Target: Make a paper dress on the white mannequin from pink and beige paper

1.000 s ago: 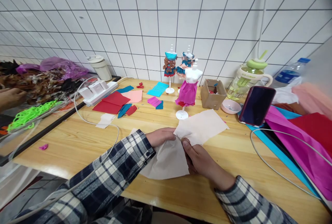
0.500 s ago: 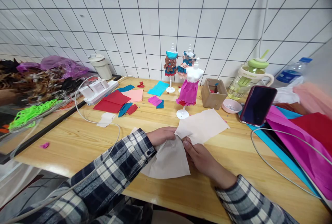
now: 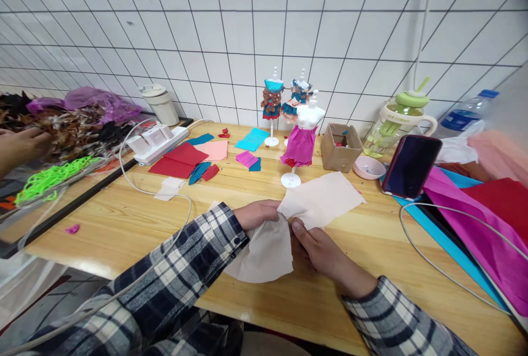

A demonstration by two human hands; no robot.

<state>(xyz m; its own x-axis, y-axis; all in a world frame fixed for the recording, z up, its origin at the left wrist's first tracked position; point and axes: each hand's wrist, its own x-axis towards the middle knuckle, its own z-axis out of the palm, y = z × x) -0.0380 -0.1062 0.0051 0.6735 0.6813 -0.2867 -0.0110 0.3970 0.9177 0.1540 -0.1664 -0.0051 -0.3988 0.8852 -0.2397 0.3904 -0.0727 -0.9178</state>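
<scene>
A sheet of pale pink crepe-like paper [image 3: 266, 254] hangs gathered between my two hands above the front of the table. My left hand [image 3: 259, 215] is closed on its upper edge. With thumb and fingers, my right hand [image 3: 315, 243] pinches the same edge just to the right. Beyond my fingers lies another pale pink piece [image 3: 325, 199], flat on the table; whether the two join is hidden. Behind it stands a small white mannequin [image 3: 304, 144] in a magenta paper skirt. Two dressed mannequins [image 3: 272, 100] are farther back.
Red sheets [image 3: 177, 162] and coloured scraps lie left of centre, near a power strip [image 3: 160, 144] with a trailing cable. A cardboard box [image 3: 341, 148], pink bowl [image 3: 369, 168], phone [image 3: 411, 166] and green-lidded bottle [image 3: 398, 122] stand right. Another person's hand [image 3: 25, 147] is far left.
The gathered sheet's lower right corner has drawn left and in toward my hands. My hands stay nearly in place. The other person's hand has come farther into view at left.
</scene>
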